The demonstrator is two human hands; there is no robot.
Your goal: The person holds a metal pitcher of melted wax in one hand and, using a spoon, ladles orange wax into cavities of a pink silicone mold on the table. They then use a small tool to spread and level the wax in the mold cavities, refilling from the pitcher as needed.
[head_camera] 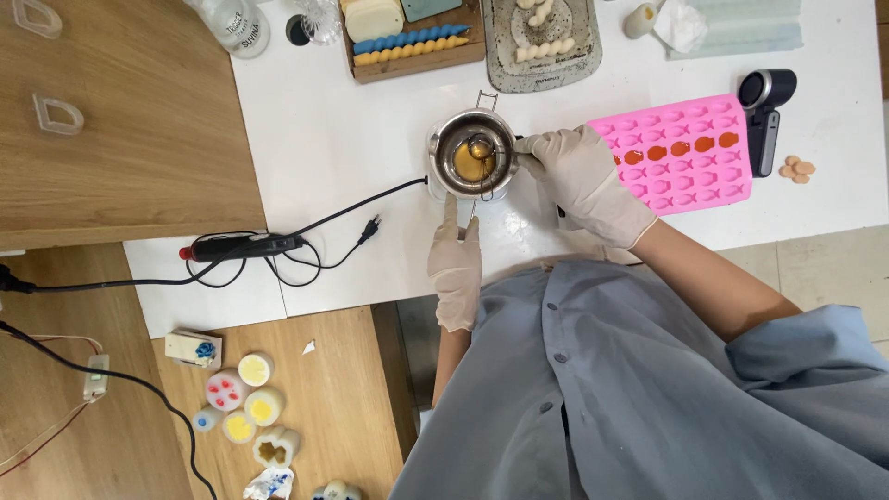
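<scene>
A small steel melting pot (pixel 472 153) with amber liquid sits on a white base on the white table (pixel 352 139). My right hand (pixel 585 183), in a pale glove, grips the pot's handle at its right side. My left hand (pixel 456 261), also gloved, reaches up from below and holds a thin stick whose end dips into the pot. A pink silicone mold (pixel 685 153) with fish-shaped cavities lies just right of my right hand; one row holds several orange fills.
A black glue-gun-like tool (pixel 243 246) with cable and plug lies left. A black handheld device (pixel 765 109), a wooden tray of candles (pixel 412 42), a grey dish (pixel 542 46) and a bottle (pixel 239 23) stand at the back. Small wax pieces (pixel 245 407) lie on the lower wooden surface.
</scene>
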